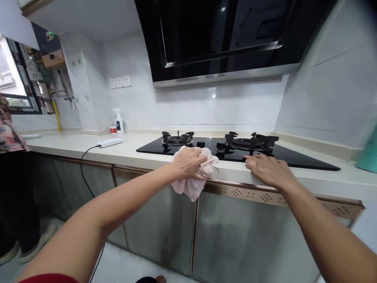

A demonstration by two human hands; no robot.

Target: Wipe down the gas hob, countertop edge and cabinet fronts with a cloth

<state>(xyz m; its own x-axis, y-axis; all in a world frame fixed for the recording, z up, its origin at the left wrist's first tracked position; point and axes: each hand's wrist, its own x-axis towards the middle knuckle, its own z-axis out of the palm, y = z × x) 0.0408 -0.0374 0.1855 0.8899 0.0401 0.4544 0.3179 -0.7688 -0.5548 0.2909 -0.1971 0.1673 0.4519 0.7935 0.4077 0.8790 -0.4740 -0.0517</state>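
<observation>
My left hand [190,162] is closed around a pale pink cloth [191,188] at the front edge of the white countertop [141,157]. Part of the cloth hangs down over the cabinet front, and some of it bunches up beside my fingers. Just behind it lies the black glass gas stove [156,147] with its left burner [177,140] and right burner [247,143]. My right hand [268,169] rests palm down at the stove's front edge, fingers stretched out, holding nothing. Between the burners sit two black control knobs [220,146].
A black range hood [218,39] overhangs the stove. Further left stand a white spray bottle [119,122], a small red cup [113,129] and a white power strip [109,142] with a black cord [84,173]. A person [14,177] stands at far left; a green object [368,155] is at right.
</observation>
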